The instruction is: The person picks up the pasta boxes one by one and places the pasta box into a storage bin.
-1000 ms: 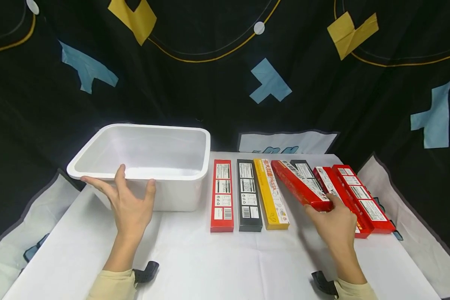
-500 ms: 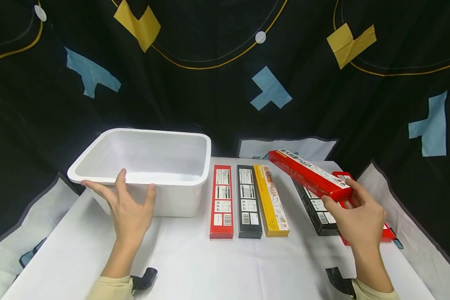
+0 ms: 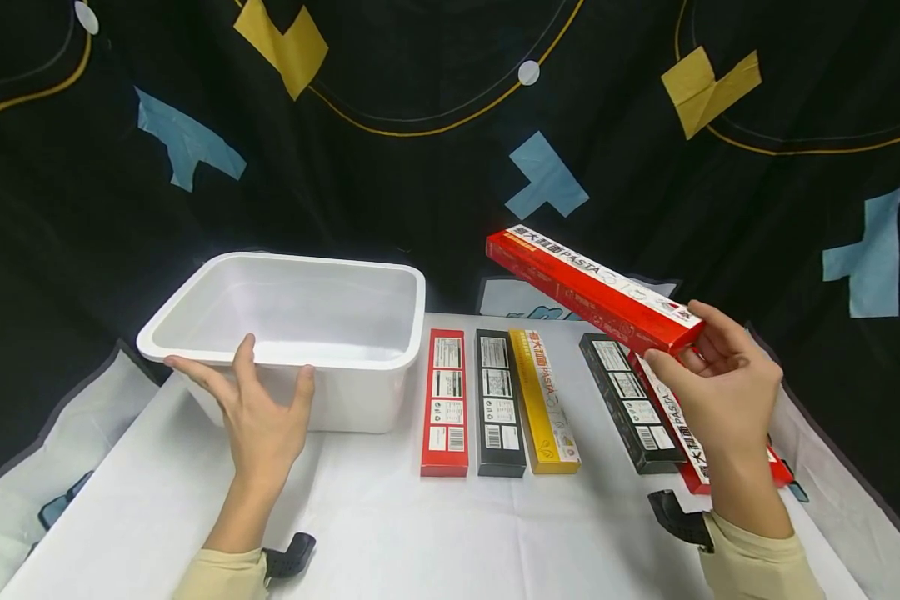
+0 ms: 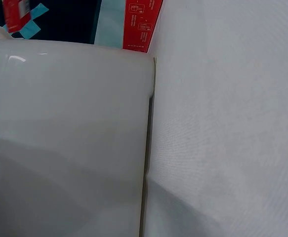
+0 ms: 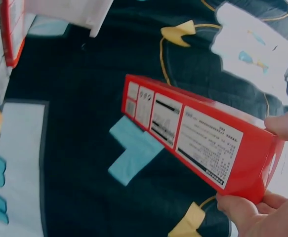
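My right hand pinches the near end of a red pasta box, thumb on one side and fingers on the other. The box is raised above the table and points forward and left. Its labelled underside shows in the right wrist view, with the thumb and fingertips at its end. My left hand rests against the near rim of a white plastic tub, fingers spread over the edge. The tub's front wall fills much of the left wrist view. No boxes show inside the tub.
Right of the tub lie a red box, a black box and a yellow pasta box in a row. Farther right, another black box lies beside red boxes, partly hidden by my right hand. A dark curtain hangs behind the table.
My right hand has lifted the red pasta box off the other boxes on the right, raising it higher and turning its lettered side up. The left hand stays at the tub's rim.
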The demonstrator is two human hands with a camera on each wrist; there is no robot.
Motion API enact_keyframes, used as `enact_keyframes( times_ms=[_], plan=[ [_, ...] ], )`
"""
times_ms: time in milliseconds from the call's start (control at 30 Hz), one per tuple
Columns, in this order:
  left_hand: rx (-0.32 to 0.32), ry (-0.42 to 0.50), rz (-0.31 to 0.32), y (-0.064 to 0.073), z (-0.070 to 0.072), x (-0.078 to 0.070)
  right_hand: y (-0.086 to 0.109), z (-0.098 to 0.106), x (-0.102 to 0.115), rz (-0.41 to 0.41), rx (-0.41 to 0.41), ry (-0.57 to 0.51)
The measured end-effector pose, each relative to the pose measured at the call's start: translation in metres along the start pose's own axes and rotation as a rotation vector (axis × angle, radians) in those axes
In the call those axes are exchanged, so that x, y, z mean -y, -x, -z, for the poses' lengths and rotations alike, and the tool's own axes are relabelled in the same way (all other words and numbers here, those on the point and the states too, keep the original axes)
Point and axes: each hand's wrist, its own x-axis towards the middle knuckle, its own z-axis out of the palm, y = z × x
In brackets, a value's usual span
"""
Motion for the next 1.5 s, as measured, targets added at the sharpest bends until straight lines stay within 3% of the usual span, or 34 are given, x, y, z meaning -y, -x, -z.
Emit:
enact_keyframes(
  times_ms=[167,300,600,833,1200,1500],
  plan=[
    [-0.006,-0.005,-0.011,-0.002,0.001,0.000,-0.016,-0.019,0.013,0.047,0.092,-0.240],
    [0.001,-0.013,0.006,-0.001,0.002,0.000,-0.026,-0.039,0.017,0.079,0.188,-0.373],
    [0.008,-0.037,0.026,0.003,0.002,0.001,-0.043,-0.092,0.017,0.143,0.381,-0.505],
    [-0.011,-0.042,0.011,0.001,-0.001,-0.001,-0.052,-0.138,0.024,0.211,0.543,-0.503],
    [0.011,-0.055,0.037,0.002,0.001,0.001,-0.054,-0.221,0.027,0.057,0.701,-0.424],
    [0.017,-0.055,0.045,0.002,0.000,0.000,-0.046,-0.275,0.032,-0.018,0.819,-0.324]
  ],
)
